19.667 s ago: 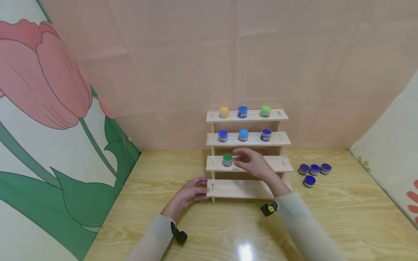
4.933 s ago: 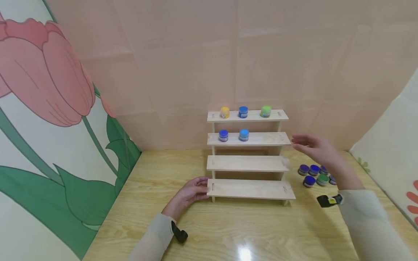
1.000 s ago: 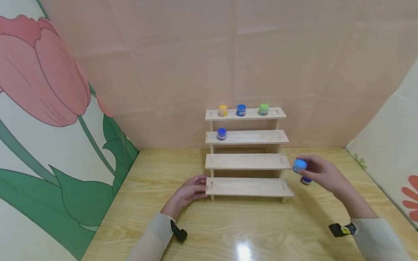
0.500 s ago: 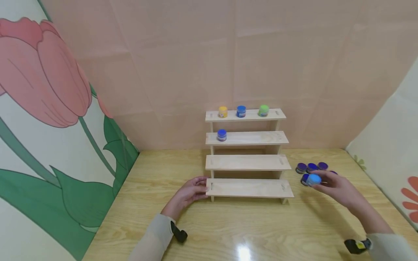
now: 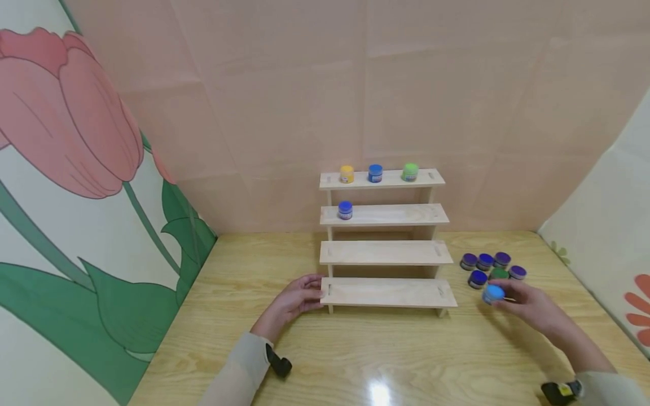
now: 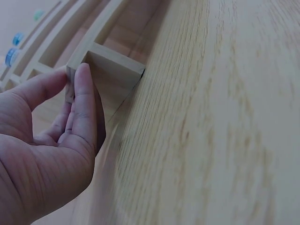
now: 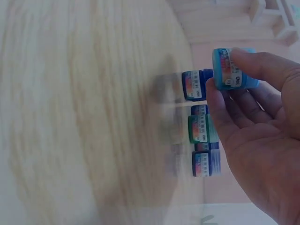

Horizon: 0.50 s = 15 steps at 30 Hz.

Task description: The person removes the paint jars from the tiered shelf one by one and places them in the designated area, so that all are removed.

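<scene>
My right hand [image 5: 535, 304] pinches a small light-blue paint jar [image 5: 493, 294] between thumb and fingers. In the right wrist view the paint jar [image 7: 234, 69] appears raised off the table, its label showing. Just behind it stand a green jar [image 5: 499, 273] and a dark-blue jar [image 5: 477, 279]. On the other side, my left hand [image 5: 293, 298] grips the left end of the lowest board of a four-tier wooden display rack [image 5: 386, 292]. The left wrist view shows thumb and fingertips [image 6: 83, 75] on that board's end. A single blue jar [image 5: 345, 210] sits on the second tier from the top.
The top tier carries a yellow jar [image 5: 347, 174], a blue jar [image 5: 375, 173] and a light-green jar [image 5: 409, 172]. Purple and blue jars, among them a purple jar [image 5: 518, 273], cluster right of the rack on the wooden table [image 5: 315, 361]. A pink backdrop [image 5: 264, 141] rises behind.
Since the oldest frame, the green, purple and light-blue jars have left the rack's middle tiers. Over the last second my right hand lowered the light-blue jar toward me. The left hand stayed put.
</scene>
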Motion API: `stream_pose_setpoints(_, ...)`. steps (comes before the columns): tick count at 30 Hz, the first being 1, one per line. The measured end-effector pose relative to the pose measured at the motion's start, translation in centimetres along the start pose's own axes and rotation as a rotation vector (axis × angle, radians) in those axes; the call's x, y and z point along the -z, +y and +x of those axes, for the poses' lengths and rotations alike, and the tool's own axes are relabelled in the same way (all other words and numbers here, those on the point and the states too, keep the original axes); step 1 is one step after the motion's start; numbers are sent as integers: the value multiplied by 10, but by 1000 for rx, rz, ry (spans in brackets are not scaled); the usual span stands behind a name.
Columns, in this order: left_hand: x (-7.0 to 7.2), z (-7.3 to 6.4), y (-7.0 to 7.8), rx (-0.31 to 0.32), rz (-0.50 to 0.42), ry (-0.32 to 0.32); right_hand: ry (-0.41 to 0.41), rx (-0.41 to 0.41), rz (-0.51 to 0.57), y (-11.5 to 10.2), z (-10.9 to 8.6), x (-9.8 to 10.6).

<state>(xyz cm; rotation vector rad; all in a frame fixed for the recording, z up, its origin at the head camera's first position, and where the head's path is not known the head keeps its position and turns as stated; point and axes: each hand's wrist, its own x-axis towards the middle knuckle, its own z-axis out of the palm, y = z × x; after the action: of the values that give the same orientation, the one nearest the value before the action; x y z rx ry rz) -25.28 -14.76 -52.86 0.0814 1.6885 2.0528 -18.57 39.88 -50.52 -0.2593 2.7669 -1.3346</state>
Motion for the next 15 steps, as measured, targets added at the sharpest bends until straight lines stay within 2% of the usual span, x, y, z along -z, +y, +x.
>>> stream_pose_setpoints(5, 0, 0, 0, 2, -7, -2, 0, -7, -20, 7, 1, -2)
stream_pose_setpoints(11, 0, -1, 1, 3, -7, -3, -45, -45, 2, 11, 0, -4)
stream_pose_setpoints(15, -1, -1, 1, 8, -11, 3, -30, -46, -15, 13, 0, -6)
